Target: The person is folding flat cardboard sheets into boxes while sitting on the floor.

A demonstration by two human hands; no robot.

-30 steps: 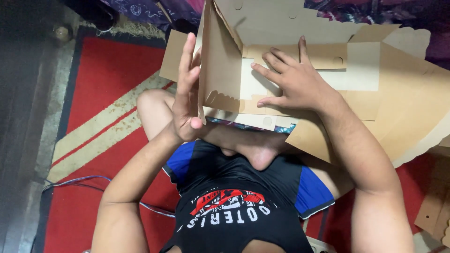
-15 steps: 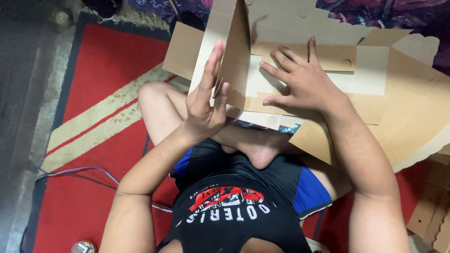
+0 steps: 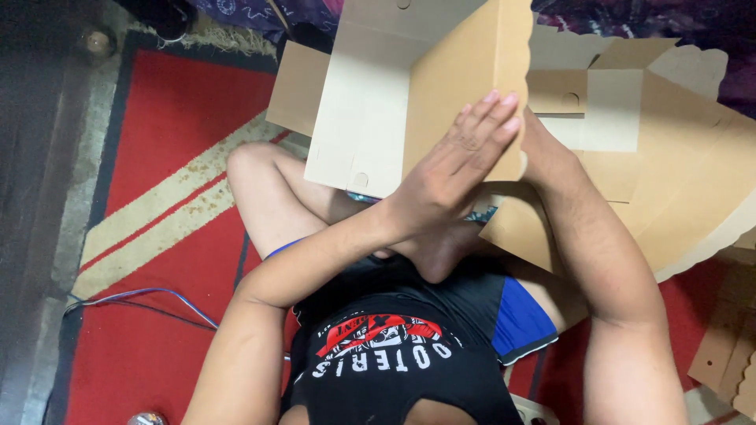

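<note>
A flat-cut cardboard box [image 3: 441, 86] is being folded over the lap of a person sitting cross-legged on the floor. One brown flap stands upright in the middle of the view, with a pale inner panel spread to its left. The left hand [image 3: 457, 169] lies flat against the near face of that upright flap, fingers straight and together, pressing rather than gripping. The right hand is hidden behind the flap; only its forearm [image 3: 591, 244] shows, so its grip cannot be told. More cardboard sheets [image 3: 677, 157] with wavy edges spread out to the right. A red rug [image 3: 173, 118] with cream stripes covers the floor, and a thin cable [image 3: 142, 295] lies on it at left.
</note>
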